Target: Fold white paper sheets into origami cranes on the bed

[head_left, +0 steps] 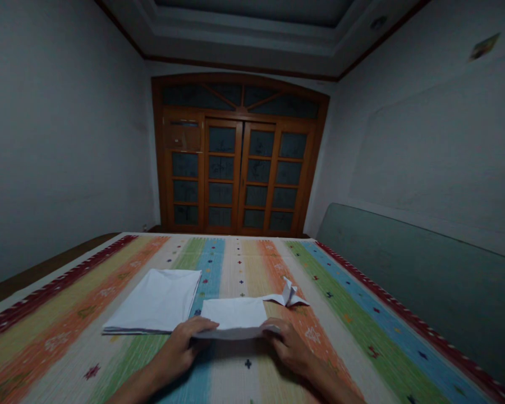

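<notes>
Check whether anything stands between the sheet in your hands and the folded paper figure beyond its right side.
Nothing visible does. The white paper sheet, held by the left hand and right hand, reaches the folded paper figure, whose pointed end appears to touch the sheet's far edge.

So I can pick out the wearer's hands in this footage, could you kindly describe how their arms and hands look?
The left hand and right hand are ungloved, and the forearms show no sleeves in view; no ring, watch or bracelet can be made out.
</notes>
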`<state>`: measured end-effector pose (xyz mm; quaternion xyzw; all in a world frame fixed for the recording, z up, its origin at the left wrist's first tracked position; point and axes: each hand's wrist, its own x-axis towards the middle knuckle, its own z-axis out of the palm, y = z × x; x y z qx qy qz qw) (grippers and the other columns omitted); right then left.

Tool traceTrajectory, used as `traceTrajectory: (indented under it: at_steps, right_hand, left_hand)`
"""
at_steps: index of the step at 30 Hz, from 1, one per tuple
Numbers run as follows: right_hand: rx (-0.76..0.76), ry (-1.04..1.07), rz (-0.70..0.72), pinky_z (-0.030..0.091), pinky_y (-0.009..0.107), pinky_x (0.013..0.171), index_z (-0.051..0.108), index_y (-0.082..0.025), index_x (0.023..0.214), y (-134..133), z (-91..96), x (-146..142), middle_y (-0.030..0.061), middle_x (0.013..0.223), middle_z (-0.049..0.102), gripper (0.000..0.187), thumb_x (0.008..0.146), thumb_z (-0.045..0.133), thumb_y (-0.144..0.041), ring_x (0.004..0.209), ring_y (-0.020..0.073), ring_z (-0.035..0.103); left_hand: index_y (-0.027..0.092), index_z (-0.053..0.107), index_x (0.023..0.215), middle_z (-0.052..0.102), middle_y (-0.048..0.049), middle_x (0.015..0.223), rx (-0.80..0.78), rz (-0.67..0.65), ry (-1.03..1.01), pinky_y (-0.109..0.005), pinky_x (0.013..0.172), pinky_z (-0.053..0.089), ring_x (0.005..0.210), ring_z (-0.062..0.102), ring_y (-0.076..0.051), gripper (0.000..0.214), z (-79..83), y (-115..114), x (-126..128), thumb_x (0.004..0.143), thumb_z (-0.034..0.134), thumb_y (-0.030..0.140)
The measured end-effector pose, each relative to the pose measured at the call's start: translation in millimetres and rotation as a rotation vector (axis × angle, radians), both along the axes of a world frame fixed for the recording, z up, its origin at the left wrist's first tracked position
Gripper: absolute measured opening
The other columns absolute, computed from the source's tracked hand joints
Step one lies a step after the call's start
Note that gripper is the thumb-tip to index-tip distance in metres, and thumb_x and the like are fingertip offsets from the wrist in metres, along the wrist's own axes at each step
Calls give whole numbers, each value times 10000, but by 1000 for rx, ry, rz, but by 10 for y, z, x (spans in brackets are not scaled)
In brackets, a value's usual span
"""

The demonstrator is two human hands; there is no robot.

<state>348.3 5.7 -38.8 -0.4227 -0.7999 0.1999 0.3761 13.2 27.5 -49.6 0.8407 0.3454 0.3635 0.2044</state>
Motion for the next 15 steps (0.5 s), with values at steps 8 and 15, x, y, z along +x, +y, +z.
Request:
traceTrajectory:
  at_steps: [8, 15]
  right_hand:
    - [-81, 132, -154, 475, 296, 607, 632, -200, 623, 164, -119, 10, 40, 643, 635, 517, 962, 489, -562, 640, 219, 569]
    - [-280, 327, -155, 527, 303, 660, 624, -205, 1340, 140, -57, -76, 26, 866, 662, 587, 772, 702, -330, 762, 222, 644]
  left_hand:
    - [208, 730, 929, 782, -42, 845, -232, 136, -61, -309, 746, 575, 778, 705, -257, 258, 115, -24, 105, 920, 613, 438]
    - [186, 259, 1610, 767, -12, 845, -351, 99, -189, -365, 879, 564, 794, 727, -254, 845, 121, -53, 125, 898, 659, 403]
